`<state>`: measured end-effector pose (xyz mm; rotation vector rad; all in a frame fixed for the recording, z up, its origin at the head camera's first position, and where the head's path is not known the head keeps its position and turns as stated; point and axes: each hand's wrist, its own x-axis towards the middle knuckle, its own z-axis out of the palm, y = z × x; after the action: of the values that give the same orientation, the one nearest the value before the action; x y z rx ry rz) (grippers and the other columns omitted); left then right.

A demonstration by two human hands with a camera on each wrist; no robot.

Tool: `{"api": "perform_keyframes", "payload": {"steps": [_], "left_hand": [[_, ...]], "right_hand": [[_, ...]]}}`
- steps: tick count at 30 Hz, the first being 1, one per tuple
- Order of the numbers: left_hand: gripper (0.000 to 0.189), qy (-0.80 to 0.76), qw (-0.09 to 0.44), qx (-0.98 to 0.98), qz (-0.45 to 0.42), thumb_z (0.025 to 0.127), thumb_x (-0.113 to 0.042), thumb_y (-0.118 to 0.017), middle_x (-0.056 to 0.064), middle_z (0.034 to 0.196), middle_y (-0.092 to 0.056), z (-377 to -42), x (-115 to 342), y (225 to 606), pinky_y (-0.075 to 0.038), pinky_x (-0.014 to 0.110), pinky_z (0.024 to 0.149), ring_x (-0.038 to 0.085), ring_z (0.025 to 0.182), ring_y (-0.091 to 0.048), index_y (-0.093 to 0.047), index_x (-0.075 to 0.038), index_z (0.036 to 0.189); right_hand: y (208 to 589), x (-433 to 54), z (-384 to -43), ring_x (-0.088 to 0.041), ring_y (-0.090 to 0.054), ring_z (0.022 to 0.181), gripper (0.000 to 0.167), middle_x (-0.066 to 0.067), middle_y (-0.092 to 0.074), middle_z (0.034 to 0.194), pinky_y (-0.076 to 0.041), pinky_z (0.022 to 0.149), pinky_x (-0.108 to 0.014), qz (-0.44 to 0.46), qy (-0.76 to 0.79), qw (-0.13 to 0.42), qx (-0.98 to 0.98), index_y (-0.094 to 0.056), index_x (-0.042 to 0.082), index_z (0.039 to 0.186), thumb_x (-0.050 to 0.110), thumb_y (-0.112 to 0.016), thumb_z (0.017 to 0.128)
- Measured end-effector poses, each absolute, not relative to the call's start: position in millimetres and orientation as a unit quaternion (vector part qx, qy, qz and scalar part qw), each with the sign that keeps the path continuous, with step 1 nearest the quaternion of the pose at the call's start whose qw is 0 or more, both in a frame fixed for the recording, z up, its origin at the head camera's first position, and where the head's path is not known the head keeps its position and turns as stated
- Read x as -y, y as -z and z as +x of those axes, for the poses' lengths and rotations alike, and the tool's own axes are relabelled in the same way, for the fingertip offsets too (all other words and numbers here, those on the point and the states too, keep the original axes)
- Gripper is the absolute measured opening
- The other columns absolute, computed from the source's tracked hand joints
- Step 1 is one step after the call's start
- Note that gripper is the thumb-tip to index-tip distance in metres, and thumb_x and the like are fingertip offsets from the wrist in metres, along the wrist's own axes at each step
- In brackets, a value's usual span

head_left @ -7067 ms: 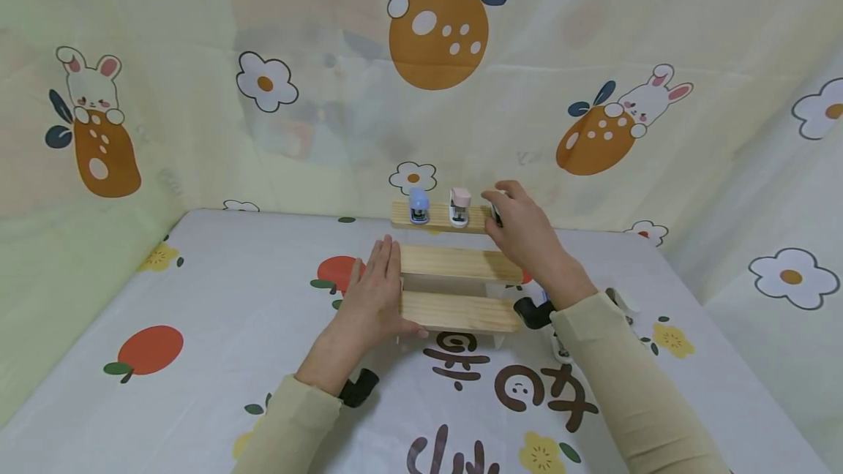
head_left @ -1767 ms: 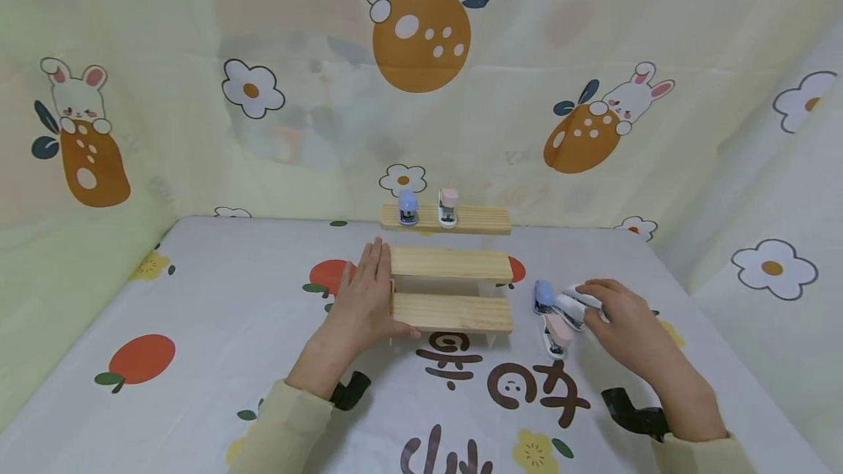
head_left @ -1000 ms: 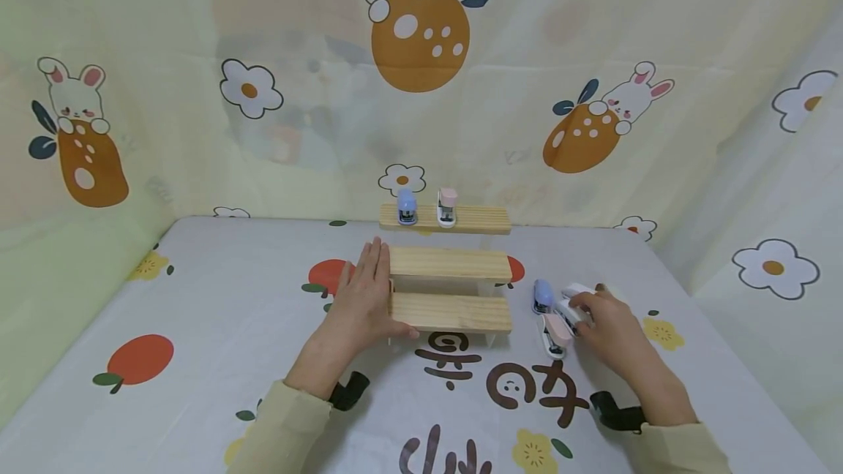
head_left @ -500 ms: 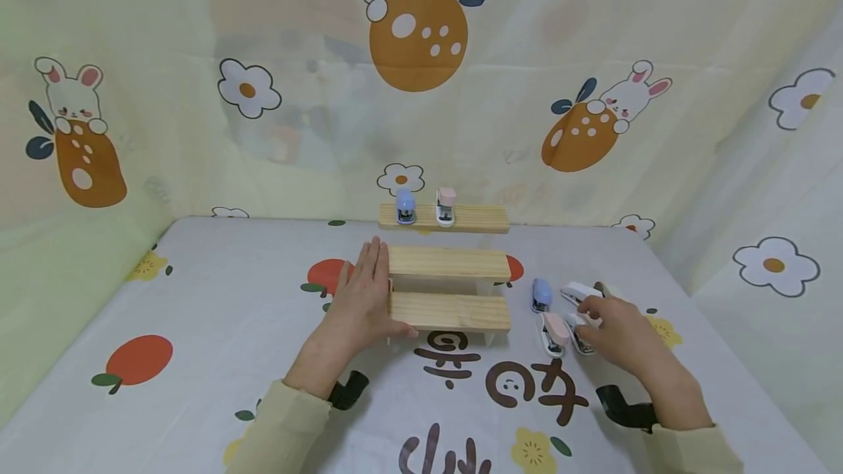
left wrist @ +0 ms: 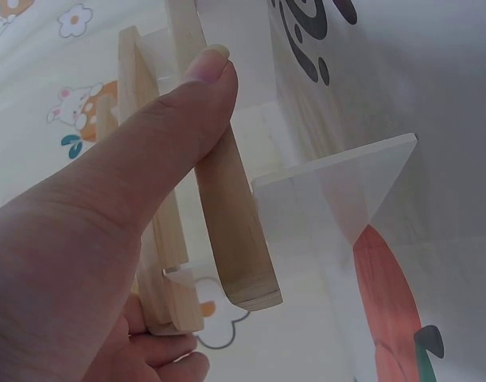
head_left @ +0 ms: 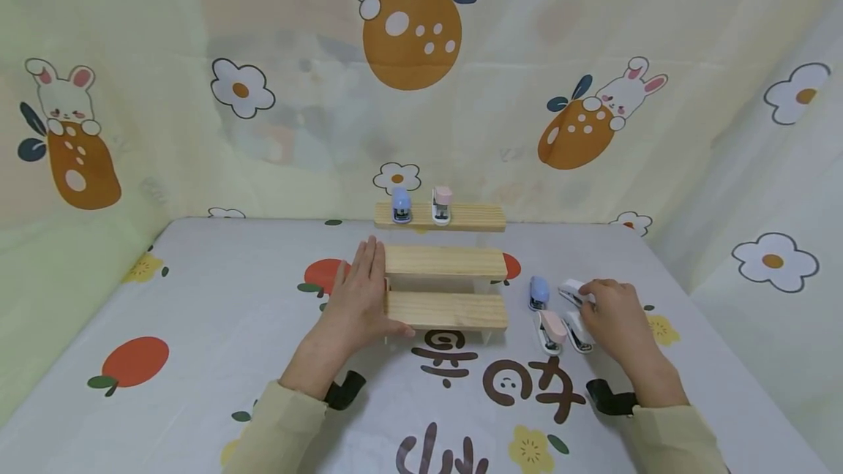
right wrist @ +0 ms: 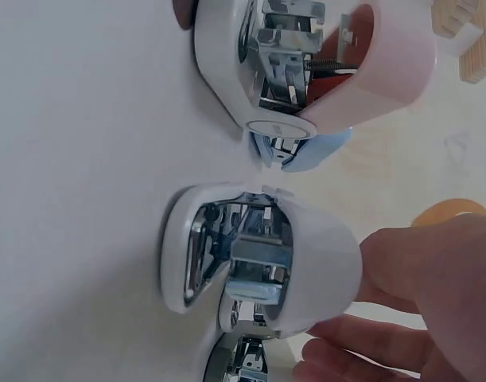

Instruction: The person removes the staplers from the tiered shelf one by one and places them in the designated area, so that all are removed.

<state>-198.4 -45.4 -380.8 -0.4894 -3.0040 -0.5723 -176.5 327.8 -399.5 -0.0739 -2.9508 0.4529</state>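
A three-step wooden rack (head_left: 444, 311) with clear supports stands mid-table. My left hand (head_left: 356, 298) rests along its left end with straight fingers, the thumb (left wrist: 203, 87) lying over the lowest board. A blue mini stapler (head_left: 401, 205) and a pink one (head_left: 442, 205) stand on the top board. Right of the rack are a blue stapler (head_left: 538, 292), a pink one (head_left: 550, 330) and a white one (head_left: 578, 331). My right hand (head_left: 615, 317) pinches another white stapler (head_left: 573, 291) behind these. A greenish stapler (right wrist: 246, 358) shows beyond in the right wrist view; the hand hides it in the head view.
A white printed cloth (head_left: 230, 298) covers the table. A patterned curtain (head_left: 296, 130) hangs close behind the rack's top board. Black straps (head_left: 609, 397) circle both wrists.
Since the oldest frame, a stapler has left the top board's right end and my right hand has come down to the table. Lately the near white stapler shifted forward, apart from the other white one.
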Motion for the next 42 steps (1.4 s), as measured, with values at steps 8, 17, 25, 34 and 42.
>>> {"api": "perform_keyframes", "payload": {"steps": [8, 17, 25, 34, 42], "left_hand": [[0.143, 0.185, 0.02, 0.97, -0.158, 0.057, -0.055, -0.092, 0.018, 0.167, -0.008, -199.0, 46.2, 380.2, -0.016, 0.059, 0.122, 0.033, 0.155, -0.009, -0.008, 0.001, 0.158], [0.143, 0.184, 0.025, 0.97, -0.159, 0.057, -0.055, -0.092, 0.018, 0.167, -0.008, -198.5, 46.0, 380.8, -0.017, 0.059, 0.122, 0.034, 0.155, -0.01, -0.009, 0.002, 0.158], [0.142, 0.184, 0.03, 0.969, -0.16, 0.057, -0.055, -0.093, 0.019, 0.167, -0.009, -198.0, 46.2, 381.0, -0.017, 0.059, 0.122, 0.034, 0.155, -0.011, -0.01, 0.002, 0.157], [0.142, 0.182, 0.03, 0.97, -0.159, 0.056, -0.055, -0.093, 0.018, 0.167, -0.009, -196.6, 45.6, 380.7, -0.017, 0.058, 0.122, 0.033, 0.155, -0.01, -0.011, 0.002, 0.157], [0.142, 0.18, 0.027, 0.97, -0.159, 0.057, -0.055, -0.092, 0.017, 0.167, -0.008, -197.4, 46.3, 382.1, -0.017, 0.058, 0.123, 0.033, 0.155, -0.01, -0.009, 0.001, 0.158]], "right_hand": [[398.9, -325.3, -179.3, -0.054, -0.051, 0.115, 0.027, -0.038, -0.048, 0.126, -0.045, 0.097, -0.065, -0.018, -0.175, 0.045, 0.983, -0.066, -0.015, 0.112, 0.001, -0.056, 0.093], [403.3, -318.3, -182.5, -0.056, -0.048, 0.121, 0.032, -0.039, -0.049, 0.13, -0.043, 0.1, -0.066, 0.007, -0.172, 0.04, 0.984, -0.064, -0.014, 0.119, 0.002, -0.054, 0.092], [399.6, -307.7, -179.2, -0.055, -0.045, 0.125, 0.035, -0.037, -0.045, 0.136, -0.042, 0.101, -0.067, -0.005, -0.163, 0.04, 0.986, -0.062, -0.007, 0.126, 0.009, -0.055, 0.095], [402.2, -289.5, -176.2, -0.048, -0.058, 0.117, 0.032, -0.027, -0.068, 0.116, -0.034, 0.109, -0.065, 0.113, -0.105, 0.114, 0.982, -0.068, -0.002, 0.119, 0.019, -0.064, 0.095], [403.7, -284.4, -175.4, -0.057, -0.049, 0.124, 0.033, -0.026, -0.067, 0.12, -0.033, 0.105, -0.073, 0.101, -0.104, 0.098, 0.985, -0.068, 0.0, 0.12, 0.022, -0.062, 0.097]]}}
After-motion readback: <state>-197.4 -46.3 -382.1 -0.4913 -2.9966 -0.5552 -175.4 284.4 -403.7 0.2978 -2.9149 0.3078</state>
